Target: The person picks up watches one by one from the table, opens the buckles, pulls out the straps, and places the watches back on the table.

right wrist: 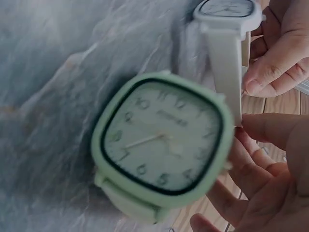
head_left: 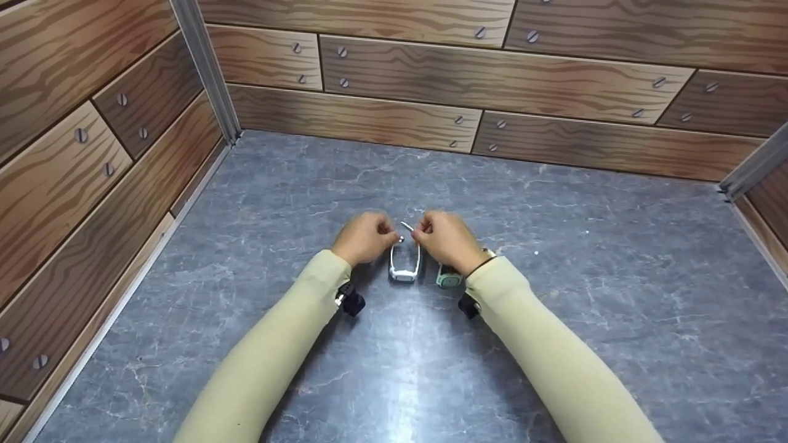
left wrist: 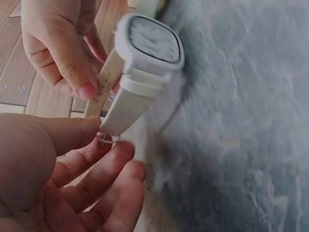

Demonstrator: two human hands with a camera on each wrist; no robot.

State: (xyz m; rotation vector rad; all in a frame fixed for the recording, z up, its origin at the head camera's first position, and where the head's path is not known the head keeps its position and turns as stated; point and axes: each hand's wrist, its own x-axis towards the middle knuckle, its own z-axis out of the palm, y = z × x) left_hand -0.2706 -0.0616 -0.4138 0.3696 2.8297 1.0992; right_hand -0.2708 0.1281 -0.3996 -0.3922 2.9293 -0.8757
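A white wristwatch stands on the tabletop with its strap ends raised toward the hands and its dial facing the wearer. My left hand pinches the strap end with the metal buckle between thumb and fingers. The opposite strap end, dotted with holes, is pinched by my right hand. The two ends are apart in the head view. Beside my right wrist sits a pale green wristwatch, its square dial showing large in the right wrist view; the right forearm partly covers it in the head view.
The grey marbled tabletop spreads around both hands. Wood-patterned panels wall it at the back and the left, with metal corner posts between them. Small white specks lie to the right.
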